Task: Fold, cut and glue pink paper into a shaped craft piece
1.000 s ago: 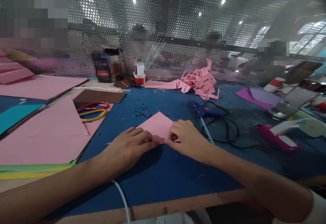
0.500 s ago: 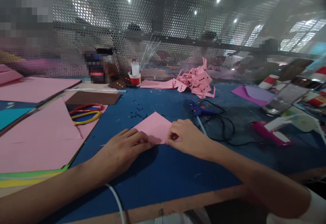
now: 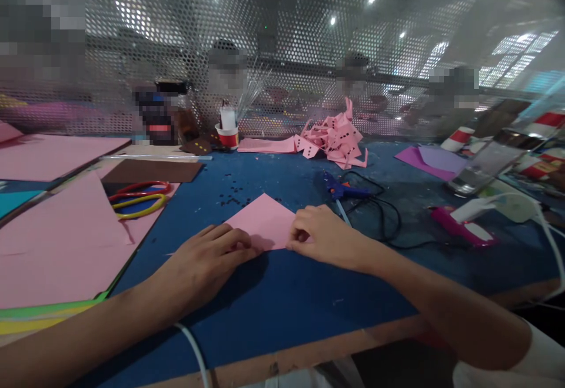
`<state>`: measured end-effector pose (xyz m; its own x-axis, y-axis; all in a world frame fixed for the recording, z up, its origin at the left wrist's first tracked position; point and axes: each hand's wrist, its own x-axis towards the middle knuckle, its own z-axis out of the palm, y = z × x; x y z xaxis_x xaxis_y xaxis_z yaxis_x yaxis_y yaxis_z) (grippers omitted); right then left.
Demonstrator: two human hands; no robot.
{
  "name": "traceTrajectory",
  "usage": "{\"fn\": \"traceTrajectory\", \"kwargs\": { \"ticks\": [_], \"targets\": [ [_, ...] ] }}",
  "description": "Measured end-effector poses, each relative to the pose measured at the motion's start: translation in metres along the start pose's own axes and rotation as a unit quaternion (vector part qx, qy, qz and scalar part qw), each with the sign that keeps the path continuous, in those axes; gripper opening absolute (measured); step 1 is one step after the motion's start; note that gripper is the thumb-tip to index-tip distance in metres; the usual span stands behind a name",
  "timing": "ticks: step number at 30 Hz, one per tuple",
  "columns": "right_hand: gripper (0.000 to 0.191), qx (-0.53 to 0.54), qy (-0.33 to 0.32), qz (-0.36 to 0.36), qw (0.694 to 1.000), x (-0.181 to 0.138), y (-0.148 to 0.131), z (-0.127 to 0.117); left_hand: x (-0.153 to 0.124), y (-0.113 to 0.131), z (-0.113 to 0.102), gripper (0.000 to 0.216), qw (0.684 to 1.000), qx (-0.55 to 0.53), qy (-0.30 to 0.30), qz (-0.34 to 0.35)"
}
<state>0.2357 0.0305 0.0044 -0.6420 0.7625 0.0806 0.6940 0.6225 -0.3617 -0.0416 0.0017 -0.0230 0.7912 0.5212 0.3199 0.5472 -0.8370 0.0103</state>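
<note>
A folded piece of pink paper (image 3: 266, 222) lies on the blue tabletop, its peak pointing away from me and its straight edge nearest me. My left hand (image 3: 216, 255) presses on the paper's left end, fingers bent together along the near edge. At the right end, my right hand (image 3: 318, 238) pinches that same edge between thumb and curled forefinger. Both hands cover the paper's lower corners. Small dark paper dots (image 3: 232, 191) are scattered just behind the paper.
Right of my hands lie a blue glue gun (image 3: 346, 189) with a black cord and a magenta device (image 3: 463, 227). At the back sits a heap of pink cutouts (image 3: 339, 139) beside a paper cup (image 3: 228, 137). Red-and-yellow-handled scissors (image 3: 140, 204) rest on pink sheets (image 3: 53, 229) at left.
The view has shifted slightly, so everything sits a little further left. My left hand has slid slightly left along the paper's edge; the right keeps its pinch.
</note>
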Motion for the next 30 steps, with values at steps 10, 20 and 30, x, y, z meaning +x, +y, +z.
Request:
{"fn": "traceTrajectory", "kwargs": {
  "ticks": [10,20,30],
  "targets": [
    [0.015,-0.017,-0.042,-0.009,0.999,-0.003,0.006,-0.012,0.0,-0.002,0.002,0.038,1.0,-0.017,0.022,0.001],
    [0.015,-0.032,-0.069,0.004,0.997,-0.006,0.01,-0.027,0.002,-0.003,0.002,0.036,0.999,-0.014,0.031,0.004],
    [0.018,-0.016,-0.085,0.005,0.996,-0.012,0.02,-0.036,0.0,-0.002,0.004,0.04,0.999,-0.021,0.024,-0.01]
  ]
}}
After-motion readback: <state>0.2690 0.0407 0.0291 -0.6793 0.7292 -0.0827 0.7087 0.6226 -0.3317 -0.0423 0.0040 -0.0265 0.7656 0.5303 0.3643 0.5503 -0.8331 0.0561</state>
